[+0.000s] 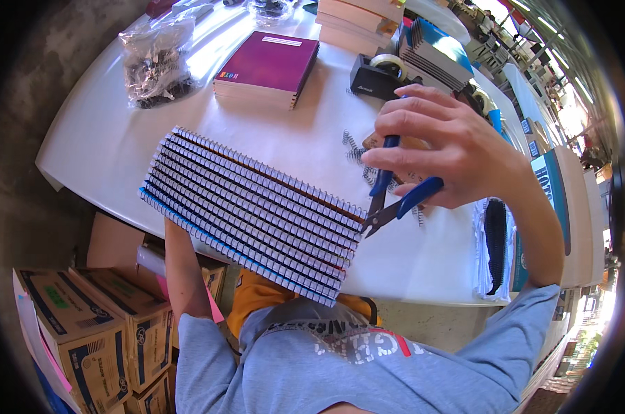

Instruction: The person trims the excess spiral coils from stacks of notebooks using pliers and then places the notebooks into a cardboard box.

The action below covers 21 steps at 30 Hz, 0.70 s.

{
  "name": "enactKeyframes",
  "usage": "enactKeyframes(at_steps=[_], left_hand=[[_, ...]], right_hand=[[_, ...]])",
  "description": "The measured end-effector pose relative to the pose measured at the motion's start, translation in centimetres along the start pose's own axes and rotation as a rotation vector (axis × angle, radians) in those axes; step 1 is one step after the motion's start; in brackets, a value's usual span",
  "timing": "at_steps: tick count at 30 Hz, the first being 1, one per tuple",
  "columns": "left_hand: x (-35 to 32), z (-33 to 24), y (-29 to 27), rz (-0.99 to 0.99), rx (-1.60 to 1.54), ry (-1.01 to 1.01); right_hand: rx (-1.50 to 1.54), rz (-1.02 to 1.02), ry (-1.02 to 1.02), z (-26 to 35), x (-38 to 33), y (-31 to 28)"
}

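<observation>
A thick stack of spiral-bound notebooks (254, 217) is tilted over the table's near edge, coil spines facing up in parallel rows. My left forearm (183, 269) runs up behind it. The stack hides that hand and its fingers, but it is held up from that side. My right hand (447, 148) grips blue-handled cutting pliers (397, 203), fingers spread around the handles. Their slightly parted jaws are at the right end of the coils, near the upper corner. Cut bits of dark coil (354, 148) lie on the table behind the pliers.
On the white table (112, 152) stand purple notebooks (268, 65), a plastic bag of dark pieces (157, 65), a black tape dispenser (374, 77) and blue-covered books (437, 52). A bundle of black coils (494, 241) lies at right. Cardboard boxes (71, 310) are stacked lower left.
</observation>
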<state>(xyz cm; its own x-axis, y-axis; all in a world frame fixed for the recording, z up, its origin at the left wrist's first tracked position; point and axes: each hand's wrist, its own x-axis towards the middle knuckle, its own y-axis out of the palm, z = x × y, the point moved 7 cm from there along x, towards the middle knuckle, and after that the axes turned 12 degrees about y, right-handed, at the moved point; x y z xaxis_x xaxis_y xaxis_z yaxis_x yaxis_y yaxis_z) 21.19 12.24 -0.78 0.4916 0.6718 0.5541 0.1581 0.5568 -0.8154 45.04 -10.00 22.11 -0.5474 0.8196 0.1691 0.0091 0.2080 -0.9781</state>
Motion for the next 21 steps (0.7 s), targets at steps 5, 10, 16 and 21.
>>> enactKeyframes(at_steps=[5,10,16,21], left_hand=[[-0.4,0.6,1.5,0.206,-0.09,-0.086],[-1.8,2.2,4.6,0.123,-0.167,-0.018],[-1.5,1.8,3.8,0.16,-0.17,-0.07],[-2.0,2.1,4.5,0.044,-0.135,-0.008]], right_hand=[[0.068,-0.038,-0.078,0.4,0.3,1.7],[0.057,0.399,0.055,0.9,1.9,1.7],[0.118,0.594,0.275,0.3,0.2,2.7],[0.023,-0.018,-0.044,0.8,0.1,1.2]])
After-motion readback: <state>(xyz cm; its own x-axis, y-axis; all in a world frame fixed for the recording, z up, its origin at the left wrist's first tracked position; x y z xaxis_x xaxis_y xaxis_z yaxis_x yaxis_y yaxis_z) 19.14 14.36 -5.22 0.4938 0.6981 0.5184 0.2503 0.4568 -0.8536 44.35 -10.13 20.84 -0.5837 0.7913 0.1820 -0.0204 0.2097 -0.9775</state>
